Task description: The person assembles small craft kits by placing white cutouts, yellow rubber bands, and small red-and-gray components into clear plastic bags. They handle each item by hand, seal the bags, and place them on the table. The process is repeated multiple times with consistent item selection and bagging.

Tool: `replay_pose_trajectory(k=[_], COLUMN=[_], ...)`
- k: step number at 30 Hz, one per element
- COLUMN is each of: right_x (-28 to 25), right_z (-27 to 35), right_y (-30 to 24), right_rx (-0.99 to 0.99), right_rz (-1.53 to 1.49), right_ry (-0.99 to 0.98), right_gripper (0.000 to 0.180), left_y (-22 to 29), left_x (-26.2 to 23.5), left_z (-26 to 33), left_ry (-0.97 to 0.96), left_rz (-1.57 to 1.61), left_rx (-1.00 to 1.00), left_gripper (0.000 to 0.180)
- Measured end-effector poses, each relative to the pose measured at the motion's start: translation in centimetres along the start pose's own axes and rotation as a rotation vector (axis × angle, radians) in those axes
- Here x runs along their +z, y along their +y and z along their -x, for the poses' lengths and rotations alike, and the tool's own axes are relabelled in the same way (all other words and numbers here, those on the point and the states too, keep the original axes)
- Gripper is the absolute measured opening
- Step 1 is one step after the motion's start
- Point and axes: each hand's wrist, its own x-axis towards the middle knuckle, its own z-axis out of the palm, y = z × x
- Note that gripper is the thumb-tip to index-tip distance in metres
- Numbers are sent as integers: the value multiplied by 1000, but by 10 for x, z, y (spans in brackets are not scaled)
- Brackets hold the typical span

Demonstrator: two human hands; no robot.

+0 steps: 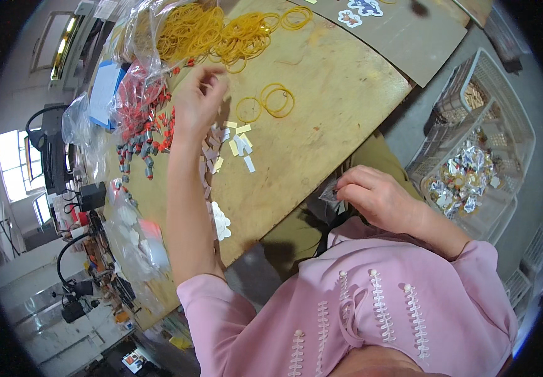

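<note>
My left hand (201, 100) is over the table, its fingers curled in beside a heap of thin yellow loops (243, 38). Whatever may be between its fingertips is hidden. Several separate yellow loops (277, 100) lie just to its right. Below its wrist are small white and pale yellow paper slips (240, 146). Over my lap, close to the table's edge, my right hand (378, 196) pinches a small clear plastic bag (329, 191). The contents of that bag are too small to make out.
Small grey and red pieces (142, 147) lie left of my forearm, near clear bags and a blue-edged card (106, 94). White cutouts (220, 221) are stacked by the near edge. A plastic crate (515, 135) on the right holds shiny packets (466, 176).
</note>
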Motion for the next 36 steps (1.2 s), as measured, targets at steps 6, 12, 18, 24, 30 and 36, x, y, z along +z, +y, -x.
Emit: replay_pose_trajectory(k=[6,12,18,24,30,36], right_x=[1,6,6,11,14,13], right_z=[-12,-1,-1,-4,5,9], right_y=[-3,3,5,2,2,3], right_rx=[-46,-10,-22,-54,-9,-8], right_rz=[13,11,7,6,16,31], right_ry=[28,14,-9,-21,-22,-66], right_gripper=[22,24,22,19,17,16], left_y=[-15,5,24,32,35,27], left_x=[17,0,13,18,26,45], left_z=[-19,8,57,47,43,52], left_ry=[-53,-221,-189,-194,-168,-214], left_rz=[-198,-127,-229,-267,370,106], left_rx=[66,-118,24,-29,-396,-75], left_gripper=[23,17,16,16,13,24])
